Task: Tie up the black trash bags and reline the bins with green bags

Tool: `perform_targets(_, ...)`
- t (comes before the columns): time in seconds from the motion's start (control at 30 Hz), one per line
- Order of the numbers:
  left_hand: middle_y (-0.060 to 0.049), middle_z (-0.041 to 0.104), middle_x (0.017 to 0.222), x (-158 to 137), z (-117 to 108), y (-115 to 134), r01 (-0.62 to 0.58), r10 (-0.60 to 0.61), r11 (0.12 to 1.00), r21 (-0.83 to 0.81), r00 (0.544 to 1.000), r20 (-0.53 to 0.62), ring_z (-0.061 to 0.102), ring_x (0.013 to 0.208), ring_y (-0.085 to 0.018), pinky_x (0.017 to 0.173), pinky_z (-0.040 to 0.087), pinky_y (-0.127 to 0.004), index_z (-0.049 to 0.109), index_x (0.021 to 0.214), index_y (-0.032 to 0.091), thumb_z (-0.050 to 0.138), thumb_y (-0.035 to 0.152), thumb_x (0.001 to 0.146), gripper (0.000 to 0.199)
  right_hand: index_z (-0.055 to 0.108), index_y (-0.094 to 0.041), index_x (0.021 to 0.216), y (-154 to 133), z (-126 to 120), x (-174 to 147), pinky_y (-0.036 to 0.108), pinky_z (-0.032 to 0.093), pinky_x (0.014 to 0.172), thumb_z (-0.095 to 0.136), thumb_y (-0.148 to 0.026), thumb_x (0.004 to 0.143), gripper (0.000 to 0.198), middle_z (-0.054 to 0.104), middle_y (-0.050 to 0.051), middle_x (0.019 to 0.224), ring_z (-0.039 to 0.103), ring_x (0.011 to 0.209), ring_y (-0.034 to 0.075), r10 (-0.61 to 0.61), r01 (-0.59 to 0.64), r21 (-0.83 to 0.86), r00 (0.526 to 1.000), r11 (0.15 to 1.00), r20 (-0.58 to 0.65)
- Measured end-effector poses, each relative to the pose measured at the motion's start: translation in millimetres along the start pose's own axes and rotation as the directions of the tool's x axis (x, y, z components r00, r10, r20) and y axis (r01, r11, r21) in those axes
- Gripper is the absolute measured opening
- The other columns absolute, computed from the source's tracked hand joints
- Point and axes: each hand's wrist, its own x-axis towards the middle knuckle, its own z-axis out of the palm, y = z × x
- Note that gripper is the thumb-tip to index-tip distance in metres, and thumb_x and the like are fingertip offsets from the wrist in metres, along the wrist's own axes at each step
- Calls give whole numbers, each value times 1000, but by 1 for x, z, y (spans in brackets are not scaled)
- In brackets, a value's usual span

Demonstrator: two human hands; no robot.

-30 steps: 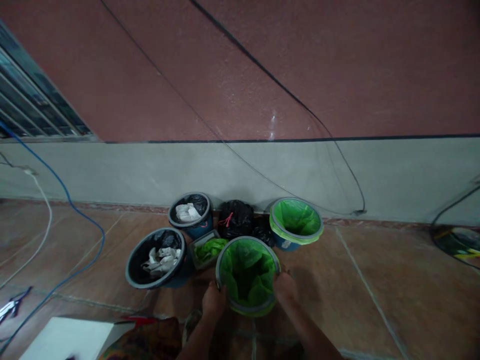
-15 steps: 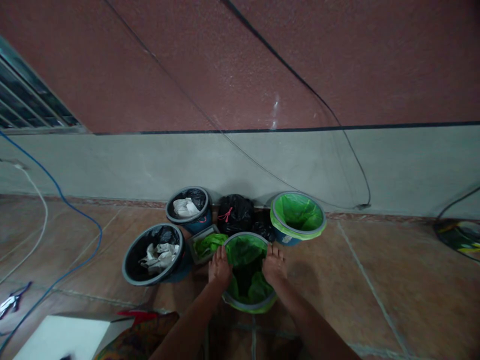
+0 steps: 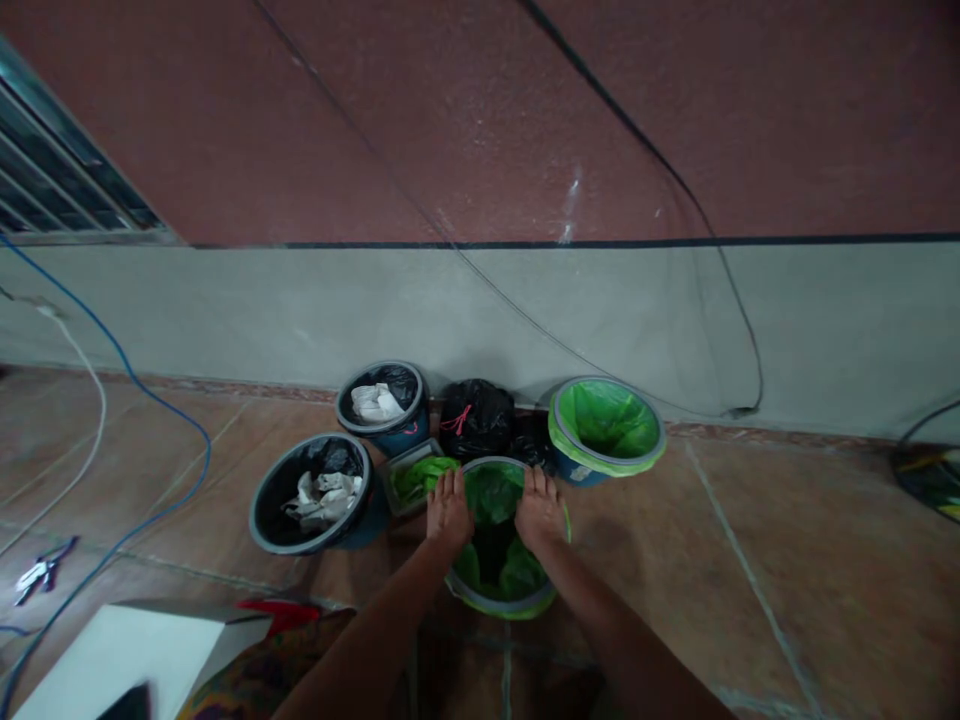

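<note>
A round bin with a green liner (image 3: 499, 575) stands on the tiled floor right in front of me. My left hand (image 3: 448, 508) lies flat on its left rim, fingers pointing away from me. My right hand (image 3: 538, 507) rests on the right rim in the same way. Both hands press on the liner at the rim; neither clearly grips anything. The inside of the bin is dark between my hands.
Behind are a second green-lined bin (image 3: 606, 432), a tied black bag (image 3: 475, 418), two black-lined bins with white paper (image 3: 313, 494) (image 3: 382, 405) and a small tray of green bags (image 3: 414, 480). Blue and white cables (image 3: 161, 415) trail on the left floor. A white board (image 3: 135, 665) lies near left.
My hands moved from the near sides of the bin up onto its left and right rim. The view shifted slightly.
</note>
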Motion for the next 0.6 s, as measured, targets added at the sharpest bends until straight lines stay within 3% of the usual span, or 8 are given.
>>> perform_targets(0.2, -13, 24, 159, 25, 1, 14, -105, 104, 994, 9, 991, 84, 21, 146, -29, 116, 22, -48, 21, 152, 15, 53, 19, 82, 78, 32, -11, 148, -17, 0, 25, 48, 27, 111, 25, -4, 88, 62, 30, 12, 156, 26, 141, 27, -98, 98, 1, 993, 995, 69)
perform_targets(0.4, -13, 22, 159, 30, 12, 13, -123, 118, 992, 35, 986, 119, 20, 146, -30, 116, 23, -50, 21, 152, 12, 49, 17, 82, 76, 32, -13, 149, -12, 17, 31, 52, 25, 112, 22, -4, 89, 61, 28, 10, 157, 24, 142, 28, -141, 144, -28, 986, 989, 85)
perform_targets(0.6, -12, 22, 159, 31, 6, 13, -130, 123, 991, 37, 981, 150, 20, 146, -29, 115, 26, -50, 22, 152, 14, 49, 15, 80, 77, 33, -14, 148, -13, 18, 32, 52, 25, 112, 23, -3, 88, 62, 29, 11, 157, 27, 141, 28, -144, 147, -39, 987, 988, 68)
